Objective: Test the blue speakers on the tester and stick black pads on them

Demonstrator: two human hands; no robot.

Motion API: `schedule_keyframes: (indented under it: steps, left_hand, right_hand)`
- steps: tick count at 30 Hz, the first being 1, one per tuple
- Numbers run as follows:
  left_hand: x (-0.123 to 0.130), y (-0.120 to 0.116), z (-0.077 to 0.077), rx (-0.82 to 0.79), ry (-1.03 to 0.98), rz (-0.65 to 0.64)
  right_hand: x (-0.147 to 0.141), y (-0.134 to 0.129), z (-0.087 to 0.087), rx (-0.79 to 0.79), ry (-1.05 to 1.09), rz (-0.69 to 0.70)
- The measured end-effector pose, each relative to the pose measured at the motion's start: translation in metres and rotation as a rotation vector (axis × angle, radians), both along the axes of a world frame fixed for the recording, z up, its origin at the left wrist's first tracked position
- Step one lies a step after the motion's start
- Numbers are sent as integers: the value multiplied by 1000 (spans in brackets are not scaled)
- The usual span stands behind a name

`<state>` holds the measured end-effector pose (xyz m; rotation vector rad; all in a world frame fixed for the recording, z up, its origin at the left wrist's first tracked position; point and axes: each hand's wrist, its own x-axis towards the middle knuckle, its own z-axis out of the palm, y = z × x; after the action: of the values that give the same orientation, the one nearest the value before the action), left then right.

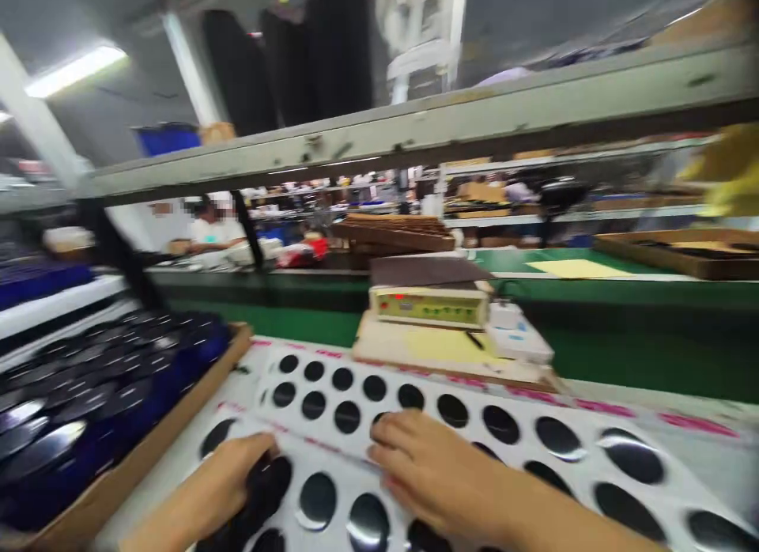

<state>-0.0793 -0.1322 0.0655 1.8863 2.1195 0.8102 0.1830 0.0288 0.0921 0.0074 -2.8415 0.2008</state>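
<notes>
White sheets [349,473] bearing rows of round black discs [318,500] lie across the work surface. At the lower left, my left hand [222,477] has its thumb and fingers closed on a dark piece beside the discs; its outline is blurred. My right hand [415,457] rests over the sheet's middle, fingers bent and close together at one black disc. Whether anything is between those fingertips is hidden.
A cardboard tray [151,425] of dark round parts stands at the left. Behind the sheets sits a control box [430,303] with a white device [519,334] beside it. A shelf beam [356,133] crosses overhead. A person [213,228] is far back left.
</notes>
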Motion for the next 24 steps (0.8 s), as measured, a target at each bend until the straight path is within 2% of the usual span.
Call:
schedule_keyframes:
  steps: [2, 4, 7, 9, 11, 13, 15, 17, 19, 24]
  left_hand:
    - [-12, -15, -5, -65, -10, -2]
    - [-23, -24, -9, -47, -33, 32]
    - [-40, -42, -5, 89, -66, 162]
    - [-50, -59, 5, 185, -74, 265]
    - [-54, -74, 16, 205, -68, 301]
    - [-50, -84, 24, 111, -50, 227]
    - [-40, -85, 25, -44, -8, 93]
    - [-29, -79, 20, -176, 66, -19]
    - [-24, -70, 12, -262, 156, -78]
    - [-37, -49, 3, -397, 309, -198]
  right_hand:
    - [-43, -31, -30, -102, -74, 172]
    - [-68, -47, -48, -179, -185, 211]
    - [-81, -48, -61, -228, -278, 200]
    - [-80, -43, -65, -232, -276, 204]
    - [-79, -41, -69, -212, -268, 211]
    - [-81, -44, -70, -172, -232, 213]
    - [-88, -52, -68, -134, -160, 200]
    - [-99, -63, -65, -118, -85, 187]
    - [-111, -73, -62, -142, -42, 198]
    - [-127, -83, -66, -201, -45, 239]
